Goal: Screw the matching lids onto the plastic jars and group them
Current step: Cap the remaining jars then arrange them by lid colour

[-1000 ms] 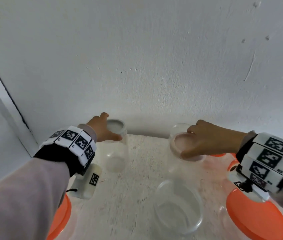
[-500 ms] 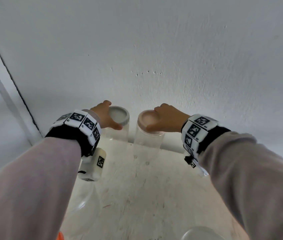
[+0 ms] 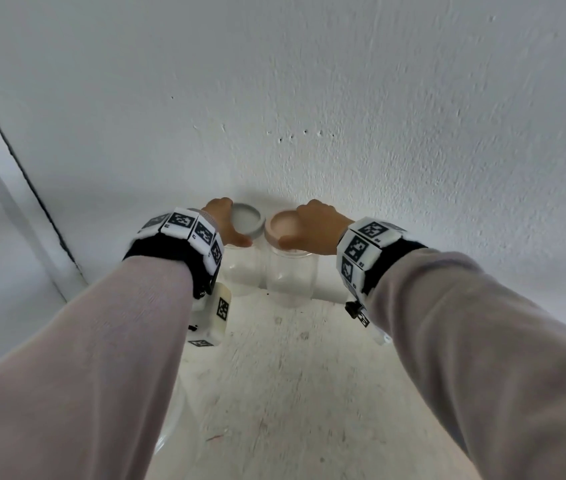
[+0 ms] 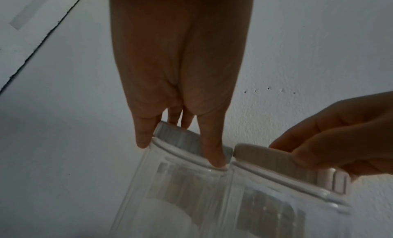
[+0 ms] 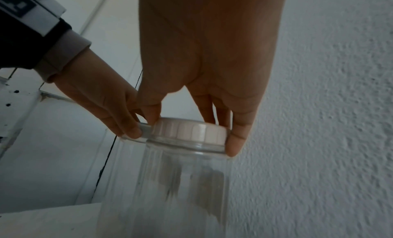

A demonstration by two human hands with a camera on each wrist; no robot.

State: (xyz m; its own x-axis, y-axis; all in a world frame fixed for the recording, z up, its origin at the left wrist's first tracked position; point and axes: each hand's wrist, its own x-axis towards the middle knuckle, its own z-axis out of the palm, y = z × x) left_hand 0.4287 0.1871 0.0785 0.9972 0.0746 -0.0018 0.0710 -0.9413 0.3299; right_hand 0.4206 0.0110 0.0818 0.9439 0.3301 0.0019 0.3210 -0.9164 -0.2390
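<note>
Against the wall [image 3: 309, 81], at the far edge of the table [image 3: 292, 375], two clear plastic jars stand side by side, their lids touching or all but touching. The left hand [image 3: 220, 225] pinches the grey lid [image 3: 246, 221] by its rim, fingers curled round it, on the left jar [image 3: 241, 268]. Just right of it, the right hand [image 3: 316, 226] pinches the pink lid [image 3: 283, 228] the same way on the right jar [image 3: 292, 278]. Both lids appear seated on their jars; whether either is fully tight cannot be told. Risk: empty jars are light, and releasing or nudging one with a sideways drag could tip it against its neighbour. The other jars of the task are out of view, apart from a clear curved edge under the left sleeve.
</note>
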